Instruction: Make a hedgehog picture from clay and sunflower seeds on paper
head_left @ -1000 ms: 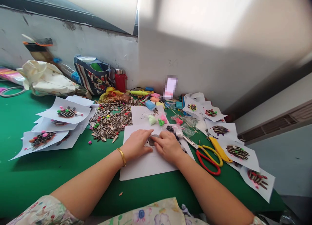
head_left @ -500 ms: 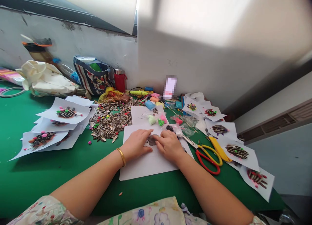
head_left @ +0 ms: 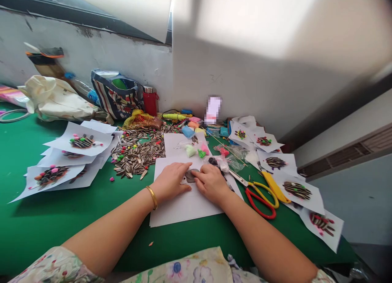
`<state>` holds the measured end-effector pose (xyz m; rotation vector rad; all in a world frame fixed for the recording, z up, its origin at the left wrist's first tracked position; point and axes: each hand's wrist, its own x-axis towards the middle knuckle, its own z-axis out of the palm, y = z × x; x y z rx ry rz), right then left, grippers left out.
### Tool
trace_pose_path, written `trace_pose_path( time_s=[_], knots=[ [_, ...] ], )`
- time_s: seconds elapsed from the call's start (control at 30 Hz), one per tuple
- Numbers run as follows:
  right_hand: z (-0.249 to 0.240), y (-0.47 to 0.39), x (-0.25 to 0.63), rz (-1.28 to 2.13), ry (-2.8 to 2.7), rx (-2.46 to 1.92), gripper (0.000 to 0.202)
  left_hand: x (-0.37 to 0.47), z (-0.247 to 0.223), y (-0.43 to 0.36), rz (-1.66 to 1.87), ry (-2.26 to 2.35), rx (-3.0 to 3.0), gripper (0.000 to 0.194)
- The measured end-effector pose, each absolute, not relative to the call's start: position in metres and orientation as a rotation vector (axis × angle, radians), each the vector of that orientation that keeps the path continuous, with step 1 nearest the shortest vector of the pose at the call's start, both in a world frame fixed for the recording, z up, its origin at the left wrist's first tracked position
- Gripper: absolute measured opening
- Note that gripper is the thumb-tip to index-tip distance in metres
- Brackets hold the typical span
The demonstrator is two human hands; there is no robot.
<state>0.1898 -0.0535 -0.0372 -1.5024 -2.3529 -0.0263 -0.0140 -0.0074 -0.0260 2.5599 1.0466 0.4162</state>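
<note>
A flat grey-brown clay patch [head_left: 191,175] lies on the white paper [head_left: 171,217] in front of me. My left hand [head_left: 173,179] rests on the sheet at the patch's left side, thumb and fingers spread apart, holding nothing. On the other side, my right hand [head_left: 211,182] has its fingers curled, with the index fingertip pressing on the patch's right part. Just beyond lies another sheet, carrying lumps of pale green clay [head_left: 190,151], green clay and pink clay.
Sunflower seeds [head_left: 134,156] are heaped left of the paper. Scissors [head_left: 260,199] and a yellow cutter [head_left: 273,186] lie right. Decorated sheets [head_left: 94,152] stand in piles on both sides. Bags and a red flask [head_left: 150,101] line the wall.
The right index fingertip has shifted slightly to the left over the clay patch. The left hand stays where it was.
</note>
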Motion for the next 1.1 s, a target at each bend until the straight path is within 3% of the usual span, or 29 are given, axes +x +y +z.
trace_pose_path(
  time_s=[1.1],
  knots=[
    [-0.037,-0.052,0.18,-0.004,-2.326,-1.527,0.031,-0.014,-0.029,-0.006,0.447,1.036,2.573,0.076]
  ],
)
